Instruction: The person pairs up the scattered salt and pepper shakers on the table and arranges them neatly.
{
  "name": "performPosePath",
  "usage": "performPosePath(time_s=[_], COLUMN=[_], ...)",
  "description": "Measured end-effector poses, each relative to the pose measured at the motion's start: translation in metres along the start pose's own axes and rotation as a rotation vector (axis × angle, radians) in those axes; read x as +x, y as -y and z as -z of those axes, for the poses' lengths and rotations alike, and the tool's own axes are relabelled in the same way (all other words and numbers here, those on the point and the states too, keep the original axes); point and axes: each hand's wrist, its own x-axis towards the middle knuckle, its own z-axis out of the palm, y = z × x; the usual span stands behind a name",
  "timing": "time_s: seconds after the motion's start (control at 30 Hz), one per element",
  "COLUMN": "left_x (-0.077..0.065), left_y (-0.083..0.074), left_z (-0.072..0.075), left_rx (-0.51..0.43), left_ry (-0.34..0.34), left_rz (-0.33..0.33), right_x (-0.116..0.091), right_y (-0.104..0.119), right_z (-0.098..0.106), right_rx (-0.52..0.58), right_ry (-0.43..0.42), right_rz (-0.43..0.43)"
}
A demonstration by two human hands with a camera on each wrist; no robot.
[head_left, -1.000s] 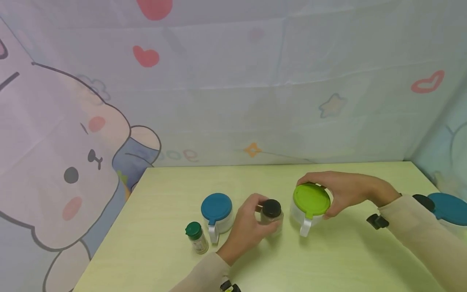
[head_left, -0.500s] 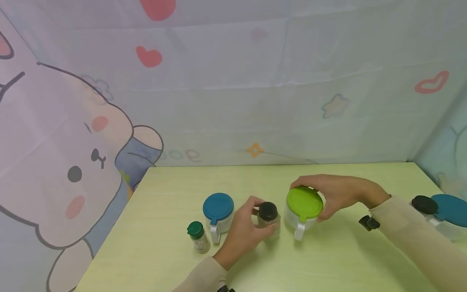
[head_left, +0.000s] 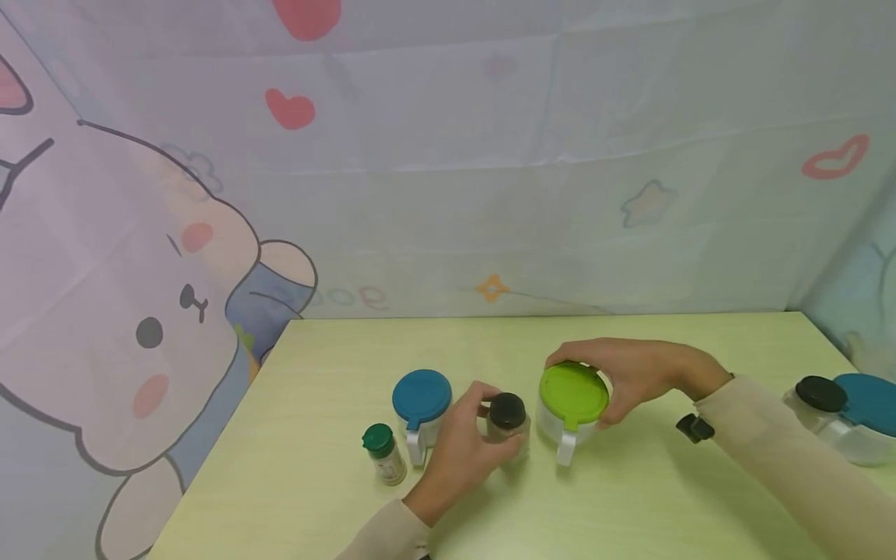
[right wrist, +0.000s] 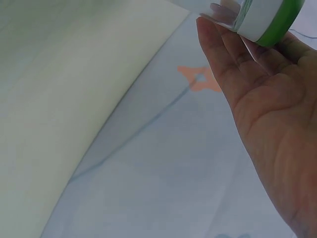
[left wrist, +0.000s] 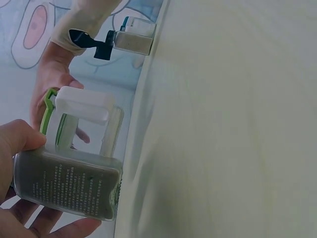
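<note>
Black-capped jar is pinched round its sides by the left hand near the middle of the table; probably stiff, lightish and a bit slick, so best gripped there. Just beside, slightly farther, the green-lidded jar is clasped high up by the right hand, handle untouched.

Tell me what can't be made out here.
Head view: the far-right blue-lidded jar is cut off by the right edge.
Head view: the left hand hides part of the black-capped jar it holds.
Left wrist view: the print on that jar is too small to read.
Right wrist view: the top edge cuts off part of the green-lidded jar.
</note>
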Motion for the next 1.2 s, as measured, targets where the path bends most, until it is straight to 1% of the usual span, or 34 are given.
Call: performPosePath(time_s=[0.37,0.6,0.73,1.2], left_x=[-0.006,-0.009,-0.01,-0.014], left_y=[0.004,0.004,0.004,0.008], left_z=[0.001,0.003,0.005,0.007], left_rx=[0.007,0.027,0.045,0.031], left_ry=[-0.026,-0.034,-0.037,-0.043], left_rz=[-0.036,-0.009,-0.011,0.001], right_x=[0.01,0.016,0.019,0.032], right_y=[0.001,0.0,-0.002,-0.005], right_z=[-0.007,-0.008,-0.009,-0.016], right_rx=[0.029,0.018,0.023,0.038], right_ry=[0.023,0.032,0.04,0.054], right_rz=[-0.01,0.009,0.011,0.028])
